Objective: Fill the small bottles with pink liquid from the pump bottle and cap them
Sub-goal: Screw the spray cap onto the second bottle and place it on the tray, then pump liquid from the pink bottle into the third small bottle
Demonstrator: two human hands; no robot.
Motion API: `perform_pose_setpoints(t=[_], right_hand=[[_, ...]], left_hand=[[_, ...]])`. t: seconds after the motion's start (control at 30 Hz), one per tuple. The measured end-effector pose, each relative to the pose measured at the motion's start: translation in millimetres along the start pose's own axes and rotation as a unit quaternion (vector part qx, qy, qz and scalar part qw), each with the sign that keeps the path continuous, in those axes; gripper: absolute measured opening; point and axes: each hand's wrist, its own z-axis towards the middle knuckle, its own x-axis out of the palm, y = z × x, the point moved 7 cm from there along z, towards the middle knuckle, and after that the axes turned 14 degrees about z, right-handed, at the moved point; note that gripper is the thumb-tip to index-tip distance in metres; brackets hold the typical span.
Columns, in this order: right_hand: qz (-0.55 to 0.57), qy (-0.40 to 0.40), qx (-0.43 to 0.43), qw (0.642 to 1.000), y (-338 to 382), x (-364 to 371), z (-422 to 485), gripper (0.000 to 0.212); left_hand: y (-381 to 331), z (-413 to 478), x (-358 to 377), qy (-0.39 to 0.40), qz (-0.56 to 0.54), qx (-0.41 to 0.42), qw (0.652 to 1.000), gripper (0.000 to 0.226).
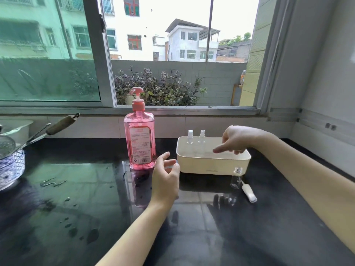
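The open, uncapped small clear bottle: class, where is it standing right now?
In the head view, the uncapped small clear bottle stands on the dark glossy counter, right of centre, just in front of the cream plastic tub, beside its white spray cap.

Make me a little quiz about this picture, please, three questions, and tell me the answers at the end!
1. True or false: the pump bottle stands on the counter to the left of the cream tub.
2. Where is the right hand? A) pressing the pump, B) above the tub, C) flat on the counter.
3. Fill in: the small bottle in front of the tub has no ____ on it.

Key:
1. True.
2. B. It hovers over the tub near the two capped bottles; the left hand is by the pump bottle.
3. Cap. Its white spray cap lies on the counter beside it.
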Motion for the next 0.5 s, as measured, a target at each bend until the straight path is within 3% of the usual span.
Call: perform_pose_setpoints(t=[0.13, 0.23, 0.37, 0.5], right_hand=[[-0.104, 0.044, 0.016, 0.993, -15, 16, -34, 0.057], [-0.11, 0.041, 0.013, 0.993, -17, 29, -44, 0.044], [-0.11, 0.04, -0.006, 0.993, 1, 35, -48, 0.045], [-0.015, 0.05, -0.094, 0.994, 61, 35, -52, 0.036]], left_hand=[[-1, -1, -1, 0.0, 0.008, 0.006, 1.0, 0.034], [-3, -4, -3, 0.006, 0.012, 0.011, 1.0, 0.034], [-15, -14, -2, 0.026, 0.069, 0.076, 0.994, 0.034], [-27, -30, 15, 0.104, 0.126, 0.138, 0.977, 0.066]])
